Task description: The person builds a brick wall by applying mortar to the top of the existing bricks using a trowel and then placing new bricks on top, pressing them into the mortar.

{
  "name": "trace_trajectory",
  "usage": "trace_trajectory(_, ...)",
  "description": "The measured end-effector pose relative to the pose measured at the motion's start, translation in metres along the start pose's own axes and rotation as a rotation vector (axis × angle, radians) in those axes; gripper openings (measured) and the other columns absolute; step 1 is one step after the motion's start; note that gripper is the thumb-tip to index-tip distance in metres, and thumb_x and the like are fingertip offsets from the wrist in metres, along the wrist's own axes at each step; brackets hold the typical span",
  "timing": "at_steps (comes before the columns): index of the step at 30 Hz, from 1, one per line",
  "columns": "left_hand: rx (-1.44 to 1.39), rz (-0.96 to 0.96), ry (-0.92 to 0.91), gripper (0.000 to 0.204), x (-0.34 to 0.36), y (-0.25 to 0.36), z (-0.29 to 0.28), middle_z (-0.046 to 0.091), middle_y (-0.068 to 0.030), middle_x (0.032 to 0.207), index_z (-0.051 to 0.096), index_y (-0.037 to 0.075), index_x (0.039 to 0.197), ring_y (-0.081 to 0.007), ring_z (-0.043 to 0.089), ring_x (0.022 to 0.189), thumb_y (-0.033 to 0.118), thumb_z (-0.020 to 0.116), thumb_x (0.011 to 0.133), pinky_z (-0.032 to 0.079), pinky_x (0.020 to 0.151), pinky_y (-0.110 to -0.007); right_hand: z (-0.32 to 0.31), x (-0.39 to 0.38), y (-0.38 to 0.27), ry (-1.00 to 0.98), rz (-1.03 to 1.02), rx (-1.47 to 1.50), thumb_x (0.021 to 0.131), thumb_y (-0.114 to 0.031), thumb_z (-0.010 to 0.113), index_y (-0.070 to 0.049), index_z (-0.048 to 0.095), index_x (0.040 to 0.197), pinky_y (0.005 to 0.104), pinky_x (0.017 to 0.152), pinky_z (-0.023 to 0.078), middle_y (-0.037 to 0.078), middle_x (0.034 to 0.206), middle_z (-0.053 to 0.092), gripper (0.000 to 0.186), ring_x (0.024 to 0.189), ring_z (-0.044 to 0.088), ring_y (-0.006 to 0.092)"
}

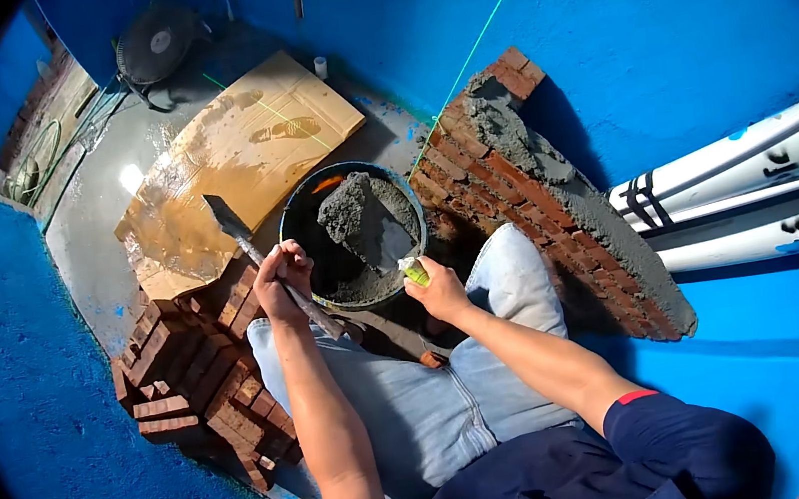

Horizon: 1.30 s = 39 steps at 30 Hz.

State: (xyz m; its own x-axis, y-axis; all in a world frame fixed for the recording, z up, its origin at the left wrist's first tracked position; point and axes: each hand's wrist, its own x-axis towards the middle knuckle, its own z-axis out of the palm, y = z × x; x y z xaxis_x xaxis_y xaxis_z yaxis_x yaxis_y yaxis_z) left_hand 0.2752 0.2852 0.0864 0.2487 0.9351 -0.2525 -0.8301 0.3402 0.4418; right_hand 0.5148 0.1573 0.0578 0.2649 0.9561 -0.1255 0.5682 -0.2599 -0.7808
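Note:
My left hand (282, 277) is closed around a long, narrow metal tool (232, 221), grey with mortar; its flat end points up and left, and its exact kind is unclear. In my right hand (444, 292) is a trowel, gripped by its yellow-green handle (413, 270). Its blade (392, 243) reaches into a round black bucket (283, 226) between my knees, against a large lump of wet mortar (354, 213). To the right of the bucket stands a low brick wall (537, 221), its top coated with mortar (609, 232).
Loose bricks (187, 363) are piled at my left. Beyond them lies a wet cardboard sheet (200, 190) on the floor, near a black fan (159, 44). A green string (491, 23) slants across above the wall. White pipes (742, 169) run along the blue wall at right.

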Motion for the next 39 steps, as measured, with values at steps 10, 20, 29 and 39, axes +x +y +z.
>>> trace_trajectory(10,-0.002,-0.024,-0.048,0.024,0.009,0.0,-0.009,0.063,-0.01,0.088,0.054,0.005,0.072,-0.0191,0.054,0.073,0.018,0.054,0.092,0.044,0.069,-0.031,-0.048,-0.016,-0.032,-0.039,-0.035,0.142,0.08,-0.028,0.071,-0.005,0.06,0.103,0.0428,0.064,0.049,0.018,0.079,0.064,0.035,0.071,0.065,0.0374)
trace_trajectory(20,0.028,-0.047,-0.16,0.027,0.01,-0.012,0.001,0.064,-0.0085,0.09,0.052,0.008,0.067,-0.0181,0.057,0.078,0.019,0.055,0.092,0.043,0.07,-0.033,-0.173,-0.052,-0.092,-0.009,0.26,0.811,0.092,-0.025,0.065,-0.002,0.056,0.086,0.0254,0.047,0.042,0.002,0.069,0.056,0.025,0.05,0.051,0.009)
trace_trajectory(29,0.094,-0.142,-0.133,0.021,0.018,-0.035,0.004,0.064,-0.0073,0.093,0.059,0.004,0.08,-0.0173,0.056,0.077,0.019,0.053,0.092,0.044,0.073,-0.033,-0.252,0.128,-0.043,-0.022,0.205,1.864,0.09,-0.027,0.063,-0.008,0.05,0.087,0.0233,0.051,0.048,-0.002,0.068,0.053,0.023,0.055,0.054,0.0072)
trace_trajectory(39,0.09,-0.106,-0.081,0.03,0.016,-0.012,-0.005,0.064,-0.0098,0.092,0.045,0.009,0.063,-0.0191,0.057,0.079,0.018,0.054,0.091,0.044,0.073,-0.034,-0.29,0.087,-0.075,0.149,0.196,1.054,0.093,-0.037,0.058,-0.004,0.053,0.097,0.0272,0.05,0.048,0.003,0.073,0.056,0.033,0.053,0.054,0.0118)
